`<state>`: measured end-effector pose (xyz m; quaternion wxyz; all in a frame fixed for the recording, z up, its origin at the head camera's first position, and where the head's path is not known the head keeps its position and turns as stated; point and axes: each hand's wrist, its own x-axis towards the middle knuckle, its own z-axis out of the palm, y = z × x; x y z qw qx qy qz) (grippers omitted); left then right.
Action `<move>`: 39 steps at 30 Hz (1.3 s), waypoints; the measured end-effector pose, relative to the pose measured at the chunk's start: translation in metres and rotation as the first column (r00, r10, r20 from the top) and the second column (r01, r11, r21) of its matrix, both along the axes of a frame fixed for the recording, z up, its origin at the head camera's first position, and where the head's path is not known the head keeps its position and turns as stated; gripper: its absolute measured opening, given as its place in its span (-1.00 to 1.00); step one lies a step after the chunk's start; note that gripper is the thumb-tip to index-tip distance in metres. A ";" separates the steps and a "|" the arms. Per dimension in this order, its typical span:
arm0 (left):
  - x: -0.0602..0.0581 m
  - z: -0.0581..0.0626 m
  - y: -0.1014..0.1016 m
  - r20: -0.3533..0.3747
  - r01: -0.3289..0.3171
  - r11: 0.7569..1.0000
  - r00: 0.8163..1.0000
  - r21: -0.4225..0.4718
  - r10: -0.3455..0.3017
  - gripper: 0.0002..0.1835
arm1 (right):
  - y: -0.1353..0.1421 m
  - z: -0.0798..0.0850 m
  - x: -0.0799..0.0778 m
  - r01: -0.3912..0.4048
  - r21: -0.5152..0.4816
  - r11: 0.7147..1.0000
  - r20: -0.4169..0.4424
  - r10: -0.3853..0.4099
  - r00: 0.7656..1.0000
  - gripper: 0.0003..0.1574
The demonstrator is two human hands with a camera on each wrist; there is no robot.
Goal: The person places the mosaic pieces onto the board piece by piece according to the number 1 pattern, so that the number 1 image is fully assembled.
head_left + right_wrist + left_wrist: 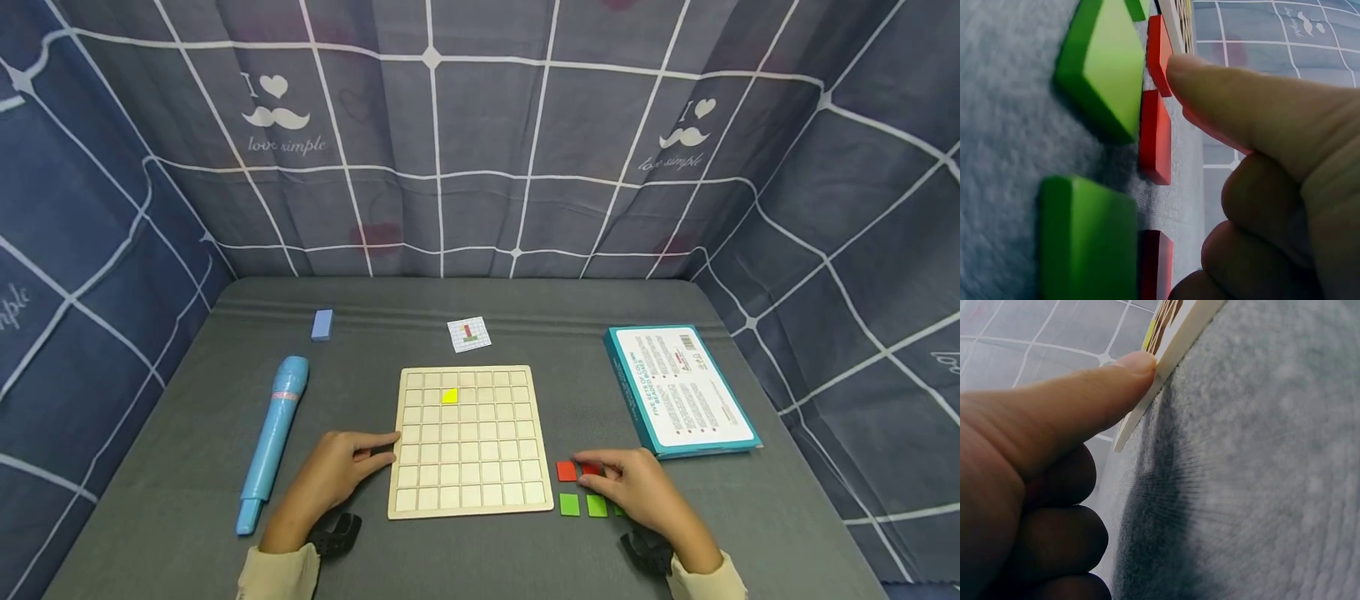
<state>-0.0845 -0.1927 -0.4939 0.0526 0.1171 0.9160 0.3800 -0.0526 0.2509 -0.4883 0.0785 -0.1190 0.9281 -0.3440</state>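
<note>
A pale wooden grid board [471, 452] lies in the middle of the table, with one yellow tile [450, 396] in a cell near its top. My left hand [341, 467] rests at the board's left edge, thumb and forefinger stretched out; in the left wrist view the thumb [1097, 394] touches the rim. At the right, my right hand [630, 483] is over a row of red tiles [566, 472], thumb and forefinger on either side of one red tile [1155, 137]. Green tiles [569, 505] lie in a nearer row, partly hidden by this hand.
A small pattern card [469, 334] lies behind the board. A blue card or flat box [322, 325] is at the back left, above a long light-blue tube-like case [273, 446]. The teal and white box [686, 392] lies at the right. Patterned curtains [480, 150] surround the table.
</note>
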 end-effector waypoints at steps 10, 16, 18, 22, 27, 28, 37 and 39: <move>0.001 -0.004 -0.003 -0.027 0.060 0.998 0.998 0.004 -0.060 -0.63 | 0.002 -0.008 0.002 -0.045 0.025 0.999 0.005 0.045 0.999 -0.64; 0.001 -0.004 -0.002 -0.026 0.050 0.999 0.998 0.002 -0.050 -0.63 | 0.003 -0.009 0.001 -0.045 0.041 0.998 -0.019 0.046 0.999 -0.68; 0.000 -0.004 -0.002 -0.030 0.052 0.999 0.998 0.002 -0.052 -0.63 | 0.002 -0.009 0.001 -0.046 0.039 0.998 -0.029 0.048 0.998 -0.67; 0.000 -0.003 -0.002 -0.025 0.051 0.999 0.998 0.014 -0.051 -0.63 | 0.002 -0.008 0.000 -0.046 0.039 0.998 -0.048 0.048 0.998 -0.68; 0.000 -0.002 -0.001 -0.012 0.035 0.999 0.999 0.015 -0.035 -0.62 | 0.002 -0.008 -0.002 -0.048 0.042 0.998 -0.065 0.051 0.997 -0.70; 0.000 -0.002 -0.001 -0.010 0.031 0.999 0.999 0.015 -0.031 -0.63 | 0.002 -0.008 -0.002 -0.050 0.043 0.998 -0.068 0.053 0.996 -0.70; 0.000 -0.001 -0.002 -0.014 0.036 0.999 0.999 0.022 -0.036 -0.63 | -0.001 -0.007 -0.005 -0.071 0.076 0.995 -0.119 0.080 0.990 -0.75; -0.001 -0.001 -0.002 -0.021 0.037 0.999 0.999 0.025 -0.037 -0.63 | -0.001 -0.007 -0.006 -0.075 0.082 0.994 -0.137 0.086 0.987 -0.76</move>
